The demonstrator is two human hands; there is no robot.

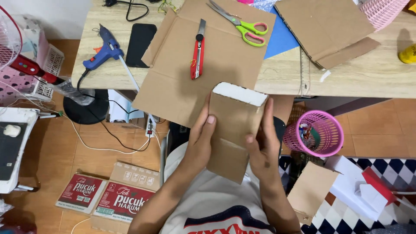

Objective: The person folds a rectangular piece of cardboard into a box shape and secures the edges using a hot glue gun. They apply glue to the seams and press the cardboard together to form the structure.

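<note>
Head view: both hands, left hand (200,143) and right hand (261,149), fingers gripping cardboard piece (234,125) (white foam on top) above lap, near table (346,78). Could bend if squeezed hard.

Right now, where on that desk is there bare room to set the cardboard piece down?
Bare wood shows on the desk right of the ruler, below the cardboard sheet. The left is crowded: glue gun, phone, flattened box, cutter, scissors.
</note>
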